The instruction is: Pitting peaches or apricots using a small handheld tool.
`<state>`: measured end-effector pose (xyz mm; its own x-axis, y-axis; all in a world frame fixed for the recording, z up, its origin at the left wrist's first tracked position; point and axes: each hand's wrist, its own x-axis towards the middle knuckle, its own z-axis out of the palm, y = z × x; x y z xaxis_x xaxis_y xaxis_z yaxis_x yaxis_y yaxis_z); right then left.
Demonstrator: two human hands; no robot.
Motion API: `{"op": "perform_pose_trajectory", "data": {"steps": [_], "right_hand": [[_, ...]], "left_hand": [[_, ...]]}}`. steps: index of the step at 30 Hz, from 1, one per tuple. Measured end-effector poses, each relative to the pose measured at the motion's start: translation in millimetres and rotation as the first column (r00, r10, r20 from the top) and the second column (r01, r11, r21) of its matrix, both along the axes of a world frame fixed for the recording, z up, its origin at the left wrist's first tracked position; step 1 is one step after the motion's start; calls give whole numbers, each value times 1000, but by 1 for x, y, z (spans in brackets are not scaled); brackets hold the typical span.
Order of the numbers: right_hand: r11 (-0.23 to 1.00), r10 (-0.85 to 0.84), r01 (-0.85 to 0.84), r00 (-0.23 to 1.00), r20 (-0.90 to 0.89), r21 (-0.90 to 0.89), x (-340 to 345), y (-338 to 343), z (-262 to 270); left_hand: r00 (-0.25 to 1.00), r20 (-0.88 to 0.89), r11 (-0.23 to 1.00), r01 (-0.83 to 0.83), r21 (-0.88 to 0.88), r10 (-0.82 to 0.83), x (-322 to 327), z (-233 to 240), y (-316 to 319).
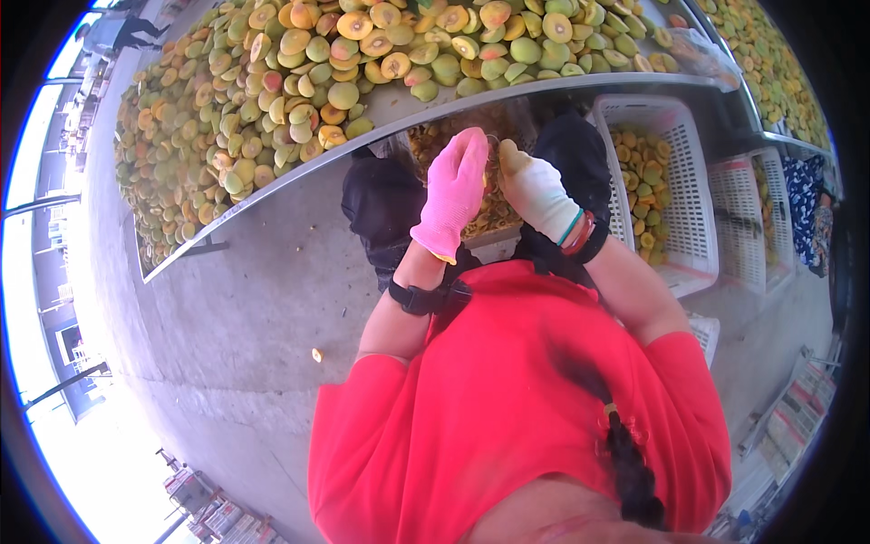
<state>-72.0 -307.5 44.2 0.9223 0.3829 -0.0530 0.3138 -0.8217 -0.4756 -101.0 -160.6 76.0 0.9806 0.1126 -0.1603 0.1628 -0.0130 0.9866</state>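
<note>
My left hand (457,183), in a pink knit glove, is raised over my lap with its fingers bent. My right hand (533,187), in a white glove with a stained fingertip area, is close beside it, fingers drawn together. A thin curved glint and a bit of yellow show between the hands; what either holds is too hidden to tell. Below them, between my knees, is a container of orange-brown fruit pieces (493,217). Beyond the hands lies a metal-edged table (401,122) heaped with halved green and orange stone fruit (326,61).
White perforated plastic crates (693,204) stand at the right, with fruit halves (642,190) in the nearest. A clear plastic bag (707,58) lies at the table's corner. Another fruit-covered table (768,61) is at upper right. A person (122,30) stands far off at upper left.
</note>
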Motion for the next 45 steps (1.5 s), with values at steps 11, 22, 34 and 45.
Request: {"op": "perform_pose_trajectory", "data": {"steps": [11, 22, 34, 45], "right_hand": [[995, 40, -40, 999, 7, 91, 8, -14, 8], [988, 42, -45, 999, 24, 148, 7, -26, 14], [155, 173, 705, 670, -722, 692, -10, -69, 42], [-544, 63, 739, 507, -859, 397, -42, -226, -17]], "left_hand": [[996, -85, 973, -17, -231, -2, -2, 23, 3], [919, 381, 928, -48, 368, -104, -4, 11, -8], [859, 477, 982, 149, 118, -188, 31, 8, -32], [958, -73, 351, 172, 921, -278, 192, -67, 55]]}}
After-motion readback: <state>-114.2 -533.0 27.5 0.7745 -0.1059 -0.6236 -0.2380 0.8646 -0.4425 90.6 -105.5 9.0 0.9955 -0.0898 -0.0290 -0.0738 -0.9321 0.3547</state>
